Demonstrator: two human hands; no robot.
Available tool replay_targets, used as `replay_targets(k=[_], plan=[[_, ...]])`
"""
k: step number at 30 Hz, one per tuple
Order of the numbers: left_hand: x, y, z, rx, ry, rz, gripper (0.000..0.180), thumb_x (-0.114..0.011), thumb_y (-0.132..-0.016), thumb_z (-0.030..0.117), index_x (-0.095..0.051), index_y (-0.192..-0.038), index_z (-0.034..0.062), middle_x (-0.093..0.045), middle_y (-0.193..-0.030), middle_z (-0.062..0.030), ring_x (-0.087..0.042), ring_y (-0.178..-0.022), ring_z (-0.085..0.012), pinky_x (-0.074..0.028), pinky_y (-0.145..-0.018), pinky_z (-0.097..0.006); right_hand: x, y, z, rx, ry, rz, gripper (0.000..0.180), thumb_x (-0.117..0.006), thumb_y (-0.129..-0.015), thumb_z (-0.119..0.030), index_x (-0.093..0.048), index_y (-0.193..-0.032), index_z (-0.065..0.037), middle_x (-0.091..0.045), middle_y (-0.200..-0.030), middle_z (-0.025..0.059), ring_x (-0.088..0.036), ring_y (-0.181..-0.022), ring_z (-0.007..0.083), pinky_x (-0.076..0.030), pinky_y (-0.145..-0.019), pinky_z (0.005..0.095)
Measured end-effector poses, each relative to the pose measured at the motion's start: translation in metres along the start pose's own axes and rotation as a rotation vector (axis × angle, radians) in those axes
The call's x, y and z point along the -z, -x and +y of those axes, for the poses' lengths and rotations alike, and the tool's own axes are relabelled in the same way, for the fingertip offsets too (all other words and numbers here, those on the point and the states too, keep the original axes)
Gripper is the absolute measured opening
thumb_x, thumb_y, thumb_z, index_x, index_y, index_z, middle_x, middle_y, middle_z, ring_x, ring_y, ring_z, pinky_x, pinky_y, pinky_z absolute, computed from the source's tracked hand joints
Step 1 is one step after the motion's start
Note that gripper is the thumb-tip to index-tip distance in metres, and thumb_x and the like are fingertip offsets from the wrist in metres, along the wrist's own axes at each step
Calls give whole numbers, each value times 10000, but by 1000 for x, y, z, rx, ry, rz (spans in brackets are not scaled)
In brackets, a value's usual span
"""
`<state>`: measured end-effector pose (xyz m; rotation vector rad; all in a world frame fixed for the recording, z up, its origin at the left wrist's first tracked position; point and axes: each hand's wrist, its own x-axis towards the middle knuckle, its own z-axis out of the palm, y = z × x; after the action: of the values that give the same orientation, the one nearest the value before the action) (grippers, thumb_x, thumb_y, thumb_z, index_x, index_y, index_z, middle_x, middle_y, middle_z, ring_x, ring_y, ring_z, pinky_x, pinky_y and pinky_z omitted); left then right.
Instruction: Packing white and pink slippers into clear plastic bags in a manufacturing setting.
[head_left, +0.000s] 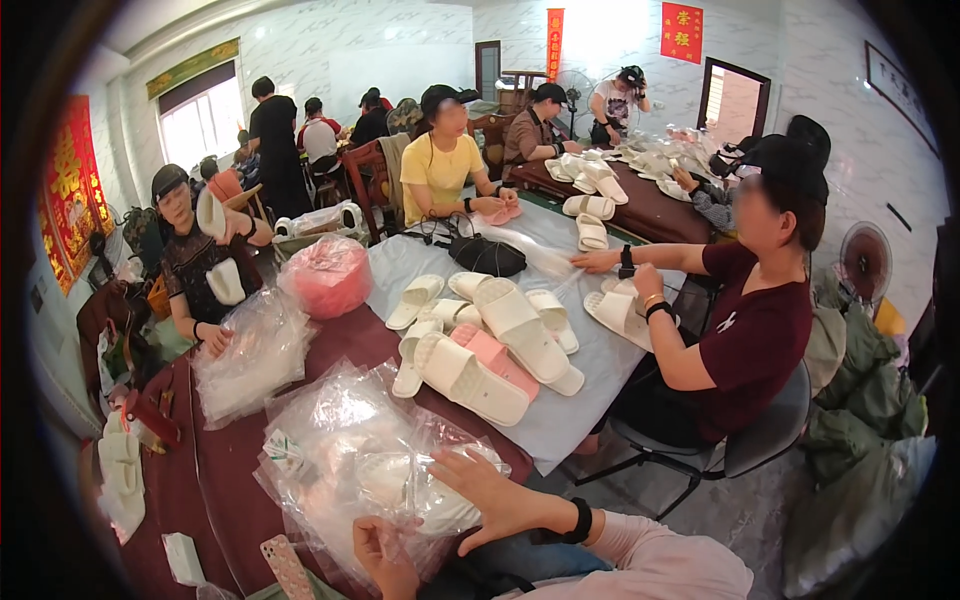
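Observation:
A pile of clear plastic bags (335,435) lies on the dark red tabletop in front of me, with pale slippers partly visible through the film. My left hand (385,556) is at the near edge of this pile, its fingers curled and pinching the edge of a plastic bag. Over the right side of the bags, my right hand (490,503) is spread, fingers stretched and nothing gripped. Beyond the bags is a heap of white slippers (470,380), with a pink slipper (510,368) among them.
A person in a dark red shirt (760,330) handles a slipper at right. Another, in yellow (440,175), sits opposite. At left a person holds slippers beside more bags (255,355) and a pink wrapped bundle (325,277). A patterned phone (287,566) lies nearby.

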<state>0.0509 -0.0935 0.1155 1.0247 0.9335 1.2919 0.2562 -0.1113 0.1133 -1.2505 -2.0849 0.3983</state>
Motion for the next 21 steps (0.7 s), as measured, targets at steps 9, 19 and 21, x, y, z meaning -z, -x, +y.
replay_targets(k=[9, 19, 21], plan=[[1, 5, -8, -51, -73, -47, 59, -495, -865, 7, -505, -846, 63, -469, -783, 13, -437, -722, -82, -383, -650, -217, -25, -3, 7, -58, 89, -56, 958, -754, -683, -303, -214, -1433, -49, -318, -1430, 159, -278, -1339, 331, -198, -1096, 481], [-1, 8, -7, -17, -26, -103, 37, -532, -893, 51, -514, -861, 59, -492, -788, 16, -451, -712, -73, -388, -640, -206, -29, -6, -3, -65, 86, 25, 916, -752, -676, -288, -268, -1419, -56, -422, -1319, 175, -385, -1236, 343, -270, -1052, 464], [2, 8, -7, 0, -43, -117, 39, -539, -900, 65, -519, -867, 59, -501, -789, 17, -453, -704, -69, -390, -633, -204, -31, -7, -3, -107, 61, 4, 889, -747, -685, -307, -291, -1407, -62, -424, -1313, 176, -392, -1222, 347, -277, -1044, 464]])
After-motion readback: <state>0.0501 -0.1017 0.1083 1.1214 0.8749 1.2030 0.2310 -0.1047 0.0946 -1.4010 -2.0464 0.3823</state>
